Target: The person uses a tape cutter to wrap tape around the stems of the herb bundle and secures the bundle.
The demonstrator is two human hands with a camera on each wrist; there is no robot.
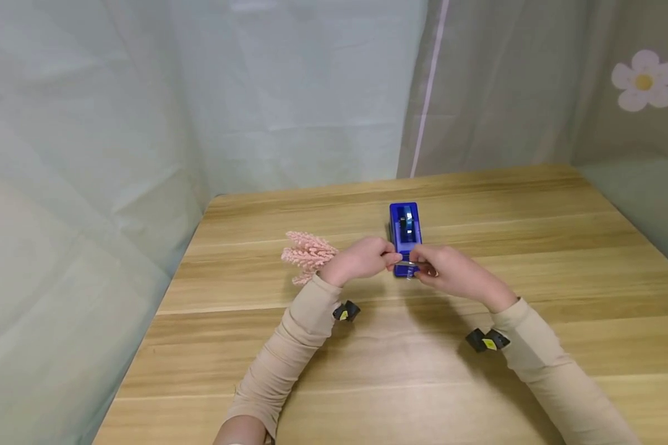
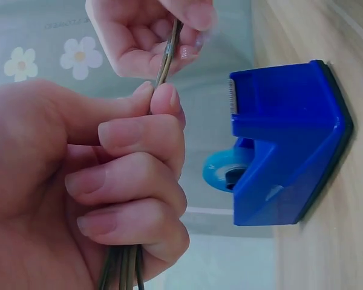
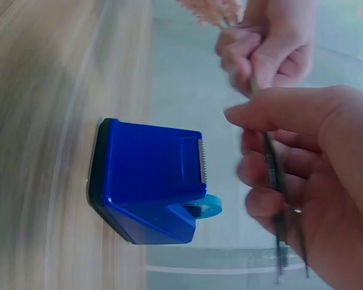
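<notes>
Both hands meet just in front of a blue tape dispenser (image 1: pixel 405 227) on the wooden table (image 1: pixel 534 247). My left hand (image 1: pixel 367 259) grips a bundle of thin green-brown stems (image 2: pixel 167 51), whose pink flower heads (image 1: pixel 308 253) stick out to the left behind the wrist. My right hand (image 1: pixel 448 271) pinches the other end of the same stems (image 3: pixel 271 163) between thumb and fingers. The dispenser (image 2: pixel 284 145) carries a light blue tape roll (image 2: pixel 225 171) and a toothed cutter (image 3: pixel 201 160) that faces the hands. Whether any tape is on the stems cannot be made out.
Pale curtains close off the back and left sides of the table, one with a flower print (image 1: pixel 646 79) at the right. Bare wood (image 1: pixel 401 371) lies in front of the hands and to the right of the dispenser. Small clips sit on both sleeves.
</notes>
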